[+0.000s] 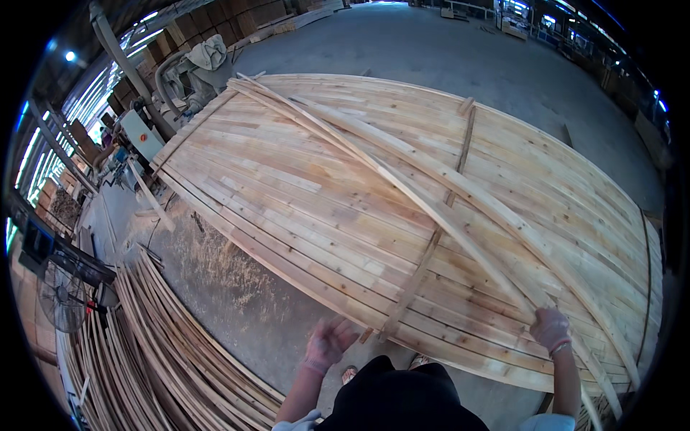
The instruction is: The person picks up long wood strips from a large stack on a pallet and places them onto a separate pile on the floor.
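Note:
My right hand (552, 330), in a pale glove, is closed around a long pale wooden strip (471, 248) near its close end. That strip slants across a wide layer of planks (251, 172), its far end at the back left. A second long strip (496, 213) lies just to its right, partly alongside. My left hand (330, 345), also gloved, is held off the close edge of the planks with its fingers apart and nothing in it. A thin crosswise batten (410, 294) lies on the planks, its end near my left hand.
A large pile of long thin strips (165, 337) lies on the floor at the left, beside scattered sawdust (223, 266). A fan (63, 296) stands at the far left. Behind it are a control box (140, 135) and a machine with a bag (208, 54). Stacked timber lines the back.

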A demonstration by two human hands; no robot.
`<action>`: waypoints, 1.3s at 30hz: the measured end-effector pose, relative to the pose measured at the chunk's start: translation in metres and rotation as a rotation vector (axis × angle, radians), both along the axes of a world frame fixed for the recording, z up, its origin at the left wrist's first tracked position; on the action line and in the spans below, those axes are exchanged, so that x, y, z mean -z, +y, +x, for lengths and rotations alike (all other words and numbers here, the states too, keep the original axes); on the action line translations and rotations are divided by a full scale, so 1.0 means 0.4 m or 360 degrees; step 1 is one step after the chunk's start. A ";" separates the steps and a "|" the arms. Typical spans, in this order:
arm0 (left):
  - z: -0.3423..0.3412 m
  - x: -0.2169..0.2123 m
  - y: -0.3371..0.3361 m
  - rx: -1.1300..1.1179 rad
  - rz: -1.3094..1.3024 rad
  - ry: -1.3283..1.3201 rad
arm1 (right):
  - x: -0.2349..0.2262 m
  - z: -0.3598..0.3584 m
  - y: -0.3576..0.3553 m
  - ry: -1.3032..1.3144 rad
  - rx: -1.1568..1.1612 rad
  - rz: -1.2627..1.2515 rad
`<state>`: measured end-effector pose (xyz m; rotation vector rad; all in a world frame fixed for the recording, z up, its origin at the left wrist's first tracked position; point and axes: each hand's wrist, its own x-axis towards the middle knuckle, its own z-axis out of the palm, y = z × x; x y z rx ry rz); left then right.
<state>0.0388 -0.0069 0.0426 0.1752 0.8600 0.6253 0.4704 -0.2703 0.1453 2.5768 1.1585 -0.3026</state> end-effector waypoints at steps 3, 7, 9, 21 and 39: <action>0.047 0.070 0.065 0.0424 0.0107 -0.1099 | 0.009 -0.189 -0.052 0.0623 -0.0009 0.0044; 0.124 0.002 0.087 0.0506 -0.0020 -0.0921 | 0.124 -0.389 -0.147 0.2052 0.0444 -0.0007; 0.133 0.017 0.098 0.0443 -0.0134 -0.0948 | 0.143 -0.513 -0.160 0.2337 0.0663 0.0019; -0.056 0.118 0.019 0.0297 -0.0096 -0.0465 | 0.209 -0.973 -0.660 0.1112 0.0974 -0.0207; -0.071 0.113 -0.380 0.0238 -0.0262 -0.0408 | 0.249 -0.837 -1.066 0.0437 0.1062 -0.0444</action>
